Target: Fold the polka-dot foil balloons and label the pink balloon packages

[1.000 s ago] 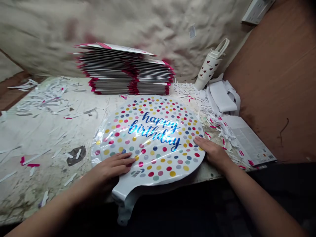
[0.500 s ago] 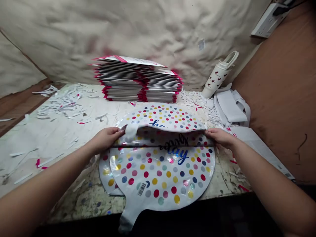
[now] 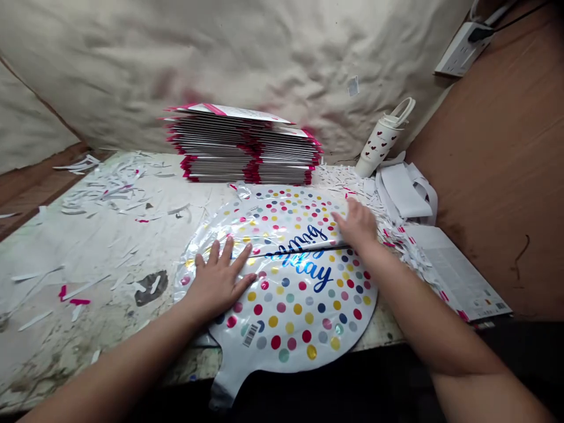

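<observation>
Where I'm standing, the flattened dotted foil balloon [image 3: 295, 320] lies at the near edge of the worktable [image 3: 103, 249], its grey-white neck [image 3: 230, 382] hanging over. A dark line crosses its middle and breaks the blue lettering [image 3: 312, 273]; barcode [image 3: 251, 335] below that, toward the neck. Left hand [image 3: 222, 282]: fingers spread, palm down on the balloon, across the left end of that line. Right hand [image 3: 359, 226]: at the balloon's right side, by the line's other end; can't tell whether it's pinching film or just pressing.

Behind the balloon: a stack of pink-edged white cards [image 3: 244, 147] (two overlapping piles, top one skewed). Right of that, cream tumbler with dark hearts [image 3: 381, 144], handle up, leaning in view. Just in front of it, white paper strips [image 3: 405, 191], then a printed sheet [image 3: 458, 273] nearer the edge. Paper shreds [image 3: 112, 182] litter the far left. Socket strip [image 3: 465, 50] upper right.
</observation>
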### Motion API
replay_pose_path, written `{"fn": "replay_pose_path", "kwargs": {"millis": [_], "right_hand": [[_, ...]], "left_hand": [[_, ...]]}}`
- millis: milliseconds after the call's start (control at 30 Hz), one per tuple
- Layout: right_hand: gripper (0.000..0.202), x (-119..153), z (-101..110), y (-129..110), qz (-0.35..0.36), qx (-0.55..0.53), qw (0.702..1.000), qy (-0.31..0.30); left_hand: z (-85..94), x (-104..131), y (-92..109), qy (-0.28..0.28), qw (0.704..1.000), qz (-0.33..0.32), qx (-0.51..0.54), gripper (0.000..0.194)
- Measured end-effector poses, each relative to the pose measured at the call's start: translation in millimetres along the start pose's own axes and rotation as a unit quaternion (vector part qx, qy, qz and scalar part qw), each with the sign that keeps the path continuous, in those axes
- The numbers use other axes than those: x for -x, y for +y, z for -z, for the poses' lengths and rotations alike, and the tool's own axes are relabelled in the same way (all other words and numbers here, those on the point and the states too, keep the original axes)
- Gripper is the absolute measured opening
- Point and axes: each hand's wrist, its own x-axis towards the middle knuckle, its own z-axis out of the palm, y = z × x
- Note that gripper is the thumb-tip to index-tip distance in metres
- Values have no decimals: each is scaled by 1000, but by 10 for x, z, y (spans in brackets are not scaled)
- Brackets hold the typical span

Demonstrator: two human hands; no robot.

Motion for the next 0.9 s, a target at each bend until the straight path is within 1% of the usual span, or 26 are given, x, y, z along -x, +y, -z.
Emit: {"fn": "replay_pose_path", "kwargs": {"millis": [33,67,100,133,167,200,233,267,300,367,400,433,467,533,567,600,633,667,700,733,767,833,867,900], "right_hand": [[60,135,-87,-226,103,-7,994,-33],[61,281,-185,-439,166,-17,984,-68],[64,423,-283,-613,211,-24,972,-100],[68,544,-366,-725,252,-31,959,-127],[70,635,-419,-757,282,-34,947,-150],[69,689,-432,-702,286,-27,943,-167],[67,710,-400,-566,266,-13,949,-171],[63,705,-327,-364,224,8,960,-165],[60,688,-221,-123,171,31,974,-147],[59,674,22,352,87,65,989,-100],[57,696,125,529,65,77,992,-76],[54,742,198,642,71,85,992,-59],[51,807,232,688,99,87,990,-57],[48,948,195,620,169,82,979,-77],[49,997,142,543,183,77,976,-89],[53,1014,83,467,169,69,979,-95],[58,993,31,406,128,55,986,-88],[64,933,-3,370,72,21,994,-77],[68,840,-15,357,15,-30,997,-66],[71,725,-3,358,-33,-87,994,-58],[71,602,30,356,-63,-142,987,-52],[65,390,129,266,-82,-213,972,-48],[61,328,174,143,-78,-228,970,-38],[59,307,202,-42,-64,-234,970,-19]], "left_hand": [[6,-6,3,-2,1000,4,1,65],[11,-11,6,-1,1000,5,1,64],[14,-14,7,1,1000,6,0,64],[15,-14,4,5,1000,6,-2,65],[13,-13,-5,7,1000,6,-3,65],[13,-12,-19,8,1000,6,-2,65],[15,-12,-35,6,1000,6,0,65],[21,-16,-47,0,1000,7,4,65],[34,-25,-47,-10,1000,9,9,65],[75,-64,17,-23,999,18,14,67],[100,-94,90,-20,1000,19,15,69],[123,-131,192,-11,1000,15,17,72],[139,-171,317,-2,1000,5,21,75],[140,-254,592,8,999,-24,33,81],[122,-289,719,2,999,-34,38,83],[94,-318,826,-5,998,-42,41,84],[60,-338,906,-10,998,-47,42,84],[24,-350,959,-11,998,-50,42,84],[-8,-353,988,-11,998,-52,44,82],[-32,-349,999,-9,997,-52,47,81],[-48,-341,998,-7,997,-51,53,80],[-50,-319,987,-3,997,-45,69,82],[-40,-308,985,2,996,-45,80,83],[-25,-300,986,9,995,-46,93,84]]}}
